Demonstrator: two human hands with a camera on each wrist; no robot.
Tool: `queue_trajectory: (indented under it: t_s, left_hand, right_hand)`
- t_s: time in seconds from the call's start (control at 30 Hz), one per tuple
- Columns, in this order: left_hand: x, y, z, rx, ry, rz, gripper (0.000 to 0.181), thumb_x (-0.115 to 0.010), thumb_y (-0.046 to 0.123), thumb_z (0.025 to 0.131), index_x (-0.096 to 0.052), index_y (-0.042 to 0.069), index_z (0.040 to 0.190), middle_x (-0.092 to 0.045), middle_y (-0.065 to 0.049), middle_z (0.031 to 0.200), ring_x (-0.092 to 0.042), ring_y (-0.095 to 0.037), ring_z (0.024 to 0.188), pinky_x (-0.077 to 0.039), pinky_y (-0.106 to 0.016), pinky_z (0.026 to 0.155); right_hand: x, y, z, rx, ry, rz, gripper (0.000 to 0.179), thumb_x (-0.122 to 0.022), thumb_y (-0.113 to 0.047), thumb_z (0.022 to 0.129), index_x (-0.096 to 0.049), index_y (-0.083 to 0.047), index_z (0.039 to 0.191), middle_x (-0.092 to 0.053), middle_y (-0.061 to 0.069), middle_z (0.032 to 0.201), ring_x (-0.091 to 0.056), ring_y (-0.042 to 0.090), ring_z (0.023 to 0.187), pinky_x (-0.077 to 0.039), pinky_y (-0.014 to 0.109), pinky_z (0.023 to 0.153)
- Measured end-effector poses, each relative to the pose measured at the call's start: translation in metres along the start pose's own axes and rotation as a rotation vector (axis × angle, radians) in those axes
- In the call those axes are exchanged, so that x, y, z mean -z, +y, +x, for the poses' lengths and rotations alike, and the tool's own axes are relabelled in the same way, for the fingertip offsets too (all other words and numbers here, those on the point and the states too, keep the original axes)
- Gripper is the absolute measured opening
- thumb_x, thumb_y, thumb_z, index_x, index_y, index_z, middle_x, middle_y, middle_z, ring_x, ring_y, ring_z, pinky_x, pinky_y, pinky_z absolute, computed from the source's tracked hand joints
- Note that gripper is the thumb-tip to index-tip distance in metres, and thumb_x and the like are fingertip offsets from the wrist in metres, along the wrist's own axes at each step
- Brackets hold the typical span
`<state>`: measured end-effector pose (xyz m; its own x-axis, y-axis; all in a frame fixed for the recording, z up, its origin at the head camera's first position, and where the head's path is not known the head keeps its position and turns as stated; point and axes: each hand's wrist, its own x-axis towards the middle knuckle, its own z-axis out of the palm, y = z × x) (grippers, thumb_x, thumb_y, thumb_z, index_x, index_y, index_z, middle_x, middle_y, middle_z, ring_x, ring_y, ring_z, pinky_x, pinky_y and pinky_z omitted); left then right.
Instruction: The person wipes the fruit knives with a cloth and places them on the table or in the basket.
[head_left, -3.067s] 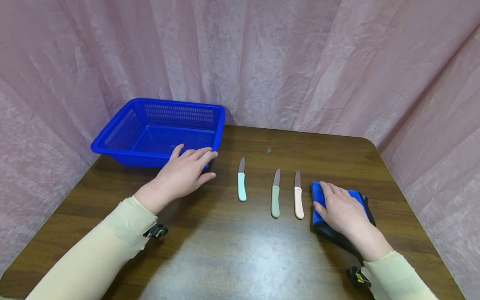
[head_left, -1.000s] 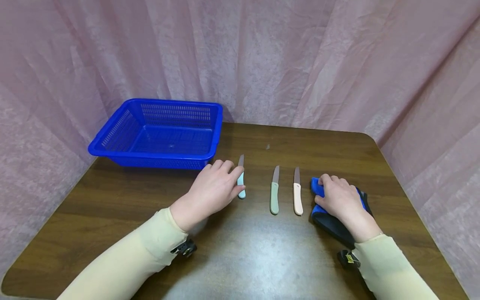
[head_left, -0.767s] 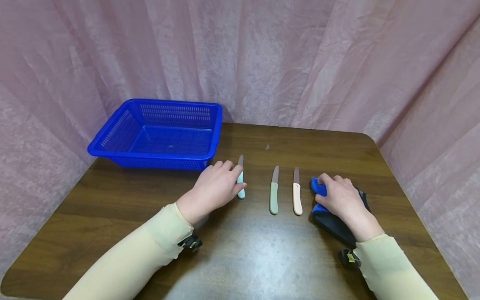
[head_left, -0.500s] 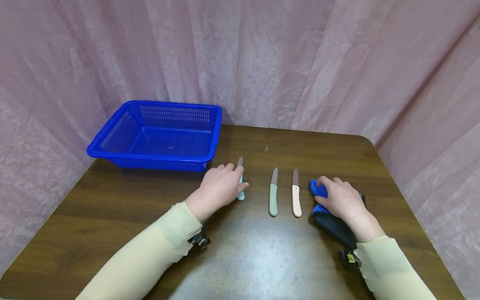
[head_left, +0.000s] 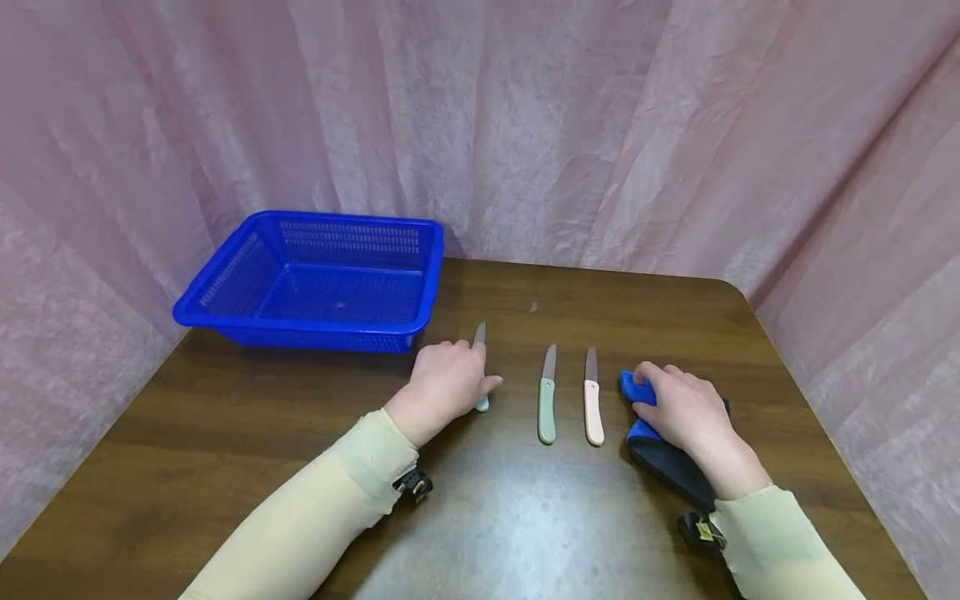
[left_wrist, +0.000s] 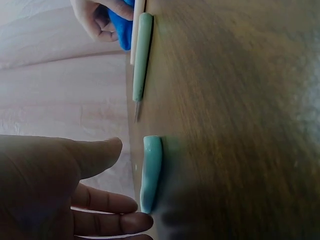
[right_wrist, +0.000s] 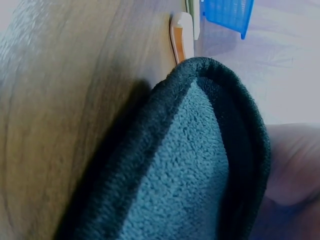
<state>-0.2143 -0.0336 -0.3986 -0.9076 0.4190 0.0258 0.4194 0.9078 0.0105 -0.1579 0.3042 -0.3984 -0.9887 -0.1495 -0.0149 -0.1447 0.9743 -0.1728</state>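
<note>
In the head view, three small knives lie side by side on the wooden table: a turquoise-handled knife (head_left: 482, 405), a green-handled knife (head_left: 547, 412) and a cream-handled knife (head_left: 593, 415). Over the turquoise one is my left hand (head_left: 444, 379), hiding most of its handle. The left wrist view shows its thumb apart from the handle and its fingertips close to or touching the handle's end. My right hand (head_left: 686, 412) pinches the bunched blue part of a folded blue and black cloth (head_left: 667, 462). Close up, grey pile (right_wrist: 172, 165) with black edging fills the right wrist view.
A blue plastic basket (head_left: 337, 323) with slotted walls stands at the back left, near the left hand. Pink curtains (head_left: 525, 133) hang behind and beside the table (head_left: 480, 533), whose far edge lies just beyond the knives.
My left hand has come from beside the basket rightward over the turquoise-handled knife. My right hand, earlier lying flat on the cloth, has curled and bunched its blue part. The knives stay put.
</note>
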Motion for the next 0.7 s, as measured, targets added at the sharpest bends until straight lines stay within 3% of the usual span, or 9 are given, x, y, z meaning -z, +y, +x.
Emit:
queue_trajectory:
  t_s: [0.27,0.53,0.63,0.7]
  left_hand:
    - [-0.006,0.003,0.005,0.044,-0.012,-0.030,0.063,-0.075,0.059,0.102,-0.075,0.002,0.127,-0.078,-0.015,0.107,-0.077,-0.037,0.095,-0.062,-0.051,0.075]
    - [-0.013,0.003,0.010,0.052,-0.036,-0.021,0.060,-0.076,0.056,0.101,-0.075,0.002,0.126,-0.078,-0.016,0.108,-0.078,-0.036,0.095,-0.063,-0.051,0.075]
    - [-0.028,-0.003,0.021,0.051,-0.024,-0.013,0.058,-0.079,0.057,0.099,-0.076,0.004,0.121,-0.079,-0.016,0.107,-0.078,-0.036,0.093,-0.062,-0.051,0.073]
    - [-0.050,-0.010,0.033,0.038,0.009,-0.007,0.058,-0.081,0.060,0.095,-0.077,0.005,0.114,-0.079,-0.015,0.103,-0.078,-0.036,0.087,-0.061,-0.052,0.068]
  right_hand:
    - [-0.001,-0.001,0.000,-0.022,0.026,0.011,0.035,-0.085,-0.018,0.094,-0.069,-0.009,0.124,-0.071,0.023,0.110,-0.069,0.045,0.096,-0.055,0.067,0.083]
    - [0.001,-0.007,-0.002,-0.021,0.061,0.025,0.035,-0.085,-0.018,0.094,-0.070,-0.010,0.125,-0.070,0.022,0.108,-0.069,0.044,0.094,-0.054,0.066,0.082]
    - [0.002,-0.009,-0.002,-0.017,0.076,0.032,0.035,-0.085,-0.017,0.094,-0.070,-0.011,0.125,-0.070,0.021,0.107,-0.069,0.043,0.093,-0.055,0.064,0.079]
    - [0.002,-0.011,-0.001,-0.014,0.082,0.039,0.035,-0.085,-0.017,0.094,-0.070,-0.011,0.126,-0.070,0.021,0.107,-0.068,0.041,0.092,-0.055,0.063,0.077]
